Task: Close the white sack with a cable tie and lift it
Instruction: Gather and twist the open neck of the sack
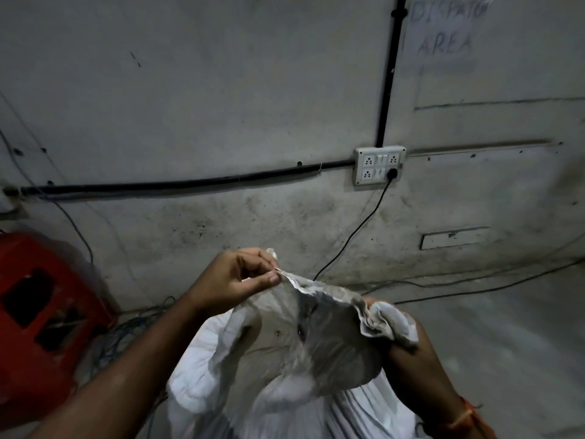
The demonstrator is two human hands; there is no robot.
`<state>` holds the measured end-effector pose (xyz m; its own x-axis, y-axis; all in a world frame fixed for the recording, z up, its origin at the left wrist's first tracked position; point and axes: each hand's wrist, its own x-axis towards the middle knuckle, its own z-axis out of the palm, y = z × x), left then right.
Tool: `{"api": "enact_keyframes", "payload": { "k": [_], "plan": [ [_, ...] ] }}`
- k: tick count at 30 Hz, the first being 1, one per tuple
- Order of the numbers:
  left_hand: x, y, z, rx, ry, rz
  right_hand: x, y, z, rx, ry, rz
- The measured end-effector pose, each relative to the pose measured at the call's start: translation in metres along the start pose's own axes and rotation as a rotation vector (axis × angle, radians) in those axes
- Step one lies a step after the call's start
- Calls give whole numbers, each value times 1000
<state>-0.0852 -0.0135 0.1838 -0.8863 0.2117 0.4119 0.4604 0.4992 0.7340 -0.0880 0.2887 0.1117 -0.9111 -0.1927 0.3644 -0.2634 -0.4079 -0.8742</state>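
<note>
White sack [285, 359] low centre, mouth pulled up twd wall, rim crumpled. Left hand [235, 277] pinches rim's left edge betw thumb + fingers. Right hand [402, 340] mostly hidden behind bunched rim at right; grip can't tell. Red crate [41, 315] far left on floor. Socket board [380, 164] on wall above, black cable [354, 229] plugged in.

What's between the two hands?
In the head view, the white sack's crumpled top edge stretches between them: the left hand pinches one end, the right hand, mostly hidden behind cloth, holds the other.
</note>
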Motion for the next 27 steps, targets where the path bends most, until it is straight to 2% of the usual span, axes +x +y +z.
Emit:
{"api": "enact_keyframes", "payload": {
  "k": [1, 2, 7, 10, 13, 15, 19, 23, 27],
  "plan": [
    [4, 0, -1, 23, 15, 2, 0, 4, 15, 85, -7, 33],
    [7, 1, -2, 35, 43, -2, 4, 2, 25, 47, 126, 30],
    [13, 6, 12, 15, 292, -50, 32, 4, 52, 201, 335, 144],
    [19, 14, 32, 79, 401, -29, 43, 7, 68, 137, 129, 132],
    [24, 20, 42, 160, 467, -12, 46, 12, 71, -140, -117, 133],
    [24, 22, 47, 171, 443, 10, 47, 15, 71, -283, -115, 65],
    [15, 23, 55, 122, 355, 117, 46, 23, 62, -281, 11, -80],
    [-2, 7, 56, 271, 158, 287, 26, 38, 49, -30, 67, -17],
    [-22, -21, 54, 412, -79, 258, 8, 49, 32, 175, 71, 69]
  ]
}}
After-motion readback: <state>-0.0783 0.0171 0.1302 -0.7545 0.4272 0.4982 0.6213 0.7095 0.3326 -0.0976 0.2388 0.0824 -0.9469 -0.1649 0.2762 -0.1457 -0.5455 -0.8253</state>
